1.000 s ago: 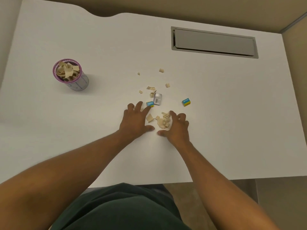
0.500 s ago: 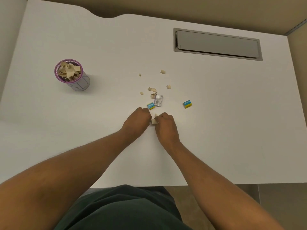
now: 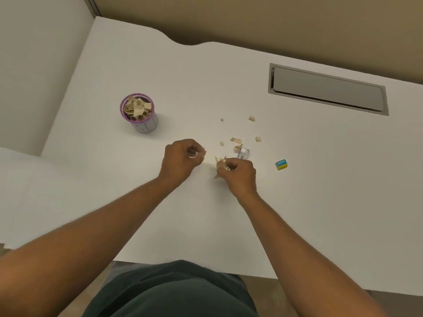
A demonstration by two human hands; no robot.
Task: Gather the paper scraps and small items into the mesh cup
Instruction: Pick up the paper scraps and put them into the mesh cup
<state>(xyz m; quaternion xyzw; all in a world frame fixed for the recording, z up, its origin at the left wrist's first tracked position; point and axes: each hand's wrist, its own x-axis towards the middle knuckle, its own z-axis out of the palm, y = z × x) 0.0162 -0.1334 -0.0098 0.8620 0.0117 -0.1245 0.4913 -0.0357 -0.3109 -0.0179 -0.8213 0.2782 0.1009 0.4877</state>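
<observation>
The mesh cup (image 3: 145, 124) with a purple rim stands on the white desk, heaped with tan paper scraps. To its right and nearer me, my left hand (image 3: 180, 157) is closed on a few paper scraps that poke out at the fingertips. My right hand (image 3: 238, 173) is closed on a bunch of scraps (image 3: 221, 162) just right of the left hand. Loose scraps (image 3: 235, 140) lie beyond the hands. A small silver box (image 3: 244, 153) sits just past my right hand. A blue-and-yellow box (image 3: 281, 164) lies further right.
A grey cable-hatch lid (image 3: 327, 89) is set into the white desk (image 3: 206, 88) at the far right. The desk's near edge runs in front of my torso. A wall stands along the left side.
Both hands closed over the scrap pile and came up holding scraps, then drew apart. One blue-and-yellow box near the left hand is no longer visible. The view shifted left.
</observation>
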